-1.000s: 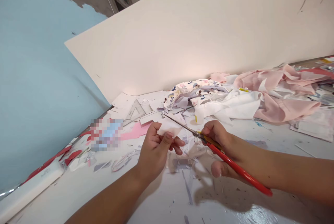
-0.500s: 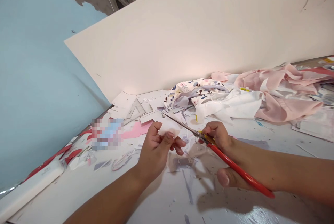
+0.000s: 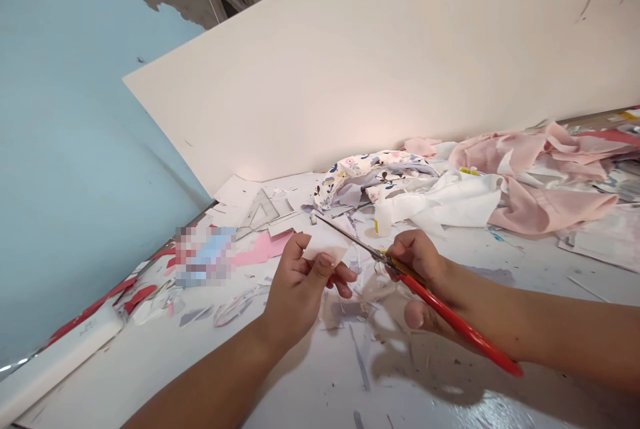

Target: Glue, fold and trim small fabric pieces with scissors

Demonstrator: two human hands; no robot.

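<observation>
My left hand (image 3: 305, 282) pinches a small white piece of paper or cloth (image 3: 326, 242) between thumb and fingers. In my right hand (image 3: 425, 282) is a pair of scissors (image 3: 445, 316) with red handles, its slim metal blades pointing up and to the left. The blades lie close together, and their tip is just past the upper edge of the white piece. Whether they touch it, I cannot tell. Pink paper (image 3: 263, 247) lies on the table left of my left hand.
Several paper and fabric scraps are strewn over the white table (image 3: 210, 369). A clear set square (image 3: 263, 209) lies behind the hands. Floral cloth (image 3: 345, 172) and pink cloth (image 3: 555, 206) are heaped at the back. Behind them stands a white panel (image 3: 380, 62).
My right thumb has moved slightly left and up, and the red handles have drawn a little closer together. My left hand and the white piece hold still.
</observation>
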